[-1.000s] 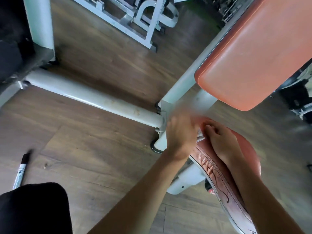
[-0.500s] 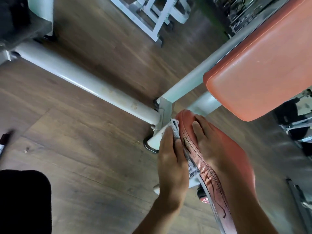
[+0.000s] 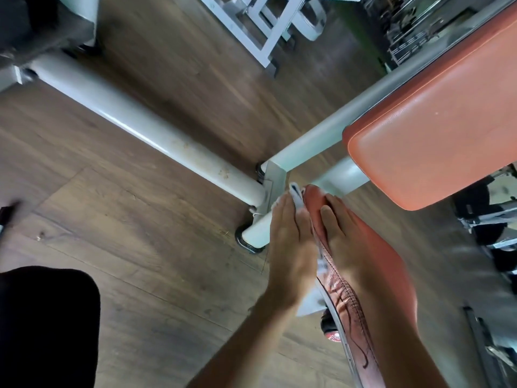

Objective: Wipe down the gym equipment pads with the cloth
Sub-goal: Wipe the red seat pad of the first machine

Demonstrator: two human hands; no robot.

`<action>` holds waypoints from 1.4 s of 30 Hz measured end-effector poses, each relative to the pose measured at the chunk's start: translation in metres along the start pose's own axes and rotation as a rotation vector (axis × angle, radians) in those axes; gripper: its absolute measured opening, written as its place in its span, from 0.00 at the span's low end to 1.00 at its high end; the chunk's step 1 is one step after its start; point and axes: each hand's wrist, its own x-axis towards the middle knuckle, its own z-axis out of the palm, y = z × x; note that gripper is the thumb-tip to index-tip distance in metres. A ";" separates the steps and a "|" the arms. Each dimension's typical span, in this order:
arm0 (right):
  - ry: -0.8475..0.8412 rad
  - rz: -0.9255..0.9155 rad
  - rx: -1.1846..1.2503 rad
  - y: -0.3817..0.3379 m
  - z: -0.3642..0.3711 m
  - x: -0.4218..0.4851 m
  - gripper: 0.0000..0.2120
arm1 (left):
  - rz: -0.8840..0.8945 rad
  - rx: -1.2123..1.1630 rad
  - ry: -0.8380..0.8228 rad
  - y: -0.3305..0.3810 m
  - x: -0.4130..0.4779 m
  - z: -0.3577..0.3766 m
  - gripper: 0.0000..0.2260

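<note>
Cloth [image 3: 296,196] under left hand [image 3: 289,247] against orange pad [image 3: 391,275]; wood floor [image 3: 140,233] below.

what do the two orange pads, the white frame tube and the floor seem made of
Upper pad: probably vinyl or faux leather, smooth, soft sheen.
Lower pad: same cover, stitched seam, creased side.
Frame tube: painted metal, glossy white, rust-like specks.
Floor: matte wood-grain planks; wood or laminate, cannot tell.

The left hand [image 3: 291,247] reaches forward, fingers straight and together; the right hand [image 3: 345,245] lies flat just beside it.
</note>
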 end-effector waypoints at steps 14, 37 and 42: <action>0.158 0.133 0.360 0.006 0.011 0.007 0.22 | -0.143 0.036 -0.170 0.015 0.029 -0.028 0.15; 0.217 0.124 0.359 0.006 0.012 0.009 0.27 | -0.081 -0.074 -0.114 0.005 -0.006 -0.023 0.14; 0.242 0.102 0.334 0.005 0.012 0.008 0.26 | -0.195 -0.043 -0.137 0.003 0.048 -0.016 0.18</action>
